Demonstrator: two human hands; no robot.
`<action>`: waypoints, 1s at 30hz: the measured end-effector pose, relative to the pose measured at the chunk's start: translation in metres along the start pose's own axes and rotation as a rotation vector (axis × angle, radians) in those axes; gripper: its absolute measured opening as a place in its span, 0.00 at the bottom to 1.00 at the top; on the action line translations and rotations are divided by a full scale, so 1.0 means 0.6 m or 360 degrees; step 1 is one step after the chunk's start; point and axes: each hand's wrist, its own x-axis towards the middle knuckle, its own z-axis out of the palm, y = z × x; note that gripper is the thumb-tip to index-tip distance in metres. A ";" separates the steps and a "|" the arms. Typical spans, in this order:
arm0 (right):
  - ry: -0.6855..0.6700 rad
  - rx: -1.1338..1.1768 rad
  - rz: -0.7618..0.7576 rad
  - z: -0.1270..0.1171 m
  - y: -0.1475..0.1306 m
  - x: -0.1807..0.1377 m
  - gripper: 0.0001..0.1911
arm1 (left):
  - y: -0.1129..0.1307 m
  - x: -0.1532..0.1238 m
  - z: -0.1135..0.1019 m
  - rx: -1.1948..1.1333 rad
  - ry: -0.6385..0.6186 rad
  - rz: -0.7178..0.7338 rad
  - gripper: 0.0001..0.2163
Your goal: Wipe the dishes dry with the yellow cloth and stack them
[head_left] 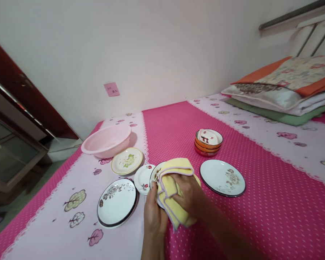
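Note:
My left hand [153, 207] grips the near-left edge of a white plate [154, 176] with a dark rim and brown pattern. Most of that plate is hidden under a yellow cloth [178, 166] with a purple edge. Fingers of my right hand [188, 193] are bunched in the cloth, pressing it on the plate's face. Just left of the held plate lies a small white plate [142, 178] with red flowers. Beyond it a dark-rimmed plate [117, 202] rests on the bed cover, and to the right is another dark-rimmed plate [219, 177] with a brown flower.
A pink basin [108, 141] stands at the back left, with yellow-rimmed plates [126, 161] in front of it. Stacked bowls [208, 144] sit right of centre. Folded bedding with a pillow [271, 94] lies at the far right. A white wall [162, 54] rises behind the bed.

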 end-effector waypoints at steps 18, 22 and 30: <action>0.0172 0.0588 -0.0120 0.002 -0.043 -0.004 0.23 | -0.033 -0.002 -0.016 0.0122 -0.0174 -0.0261 0.24; -0.0242 0.0687 -0.0146 -0.018 -0.059 -0.004 0.16 | -0.010 0.008 -0.028 0.0142 -0.0109 -0.0041 0.15; -0.0514 0.0389 -0.0006 -0.041 -0.032 -0.014 0.12 | 0.039 0.005 -0.014 0.0138 -0.0041 0.0079 0.17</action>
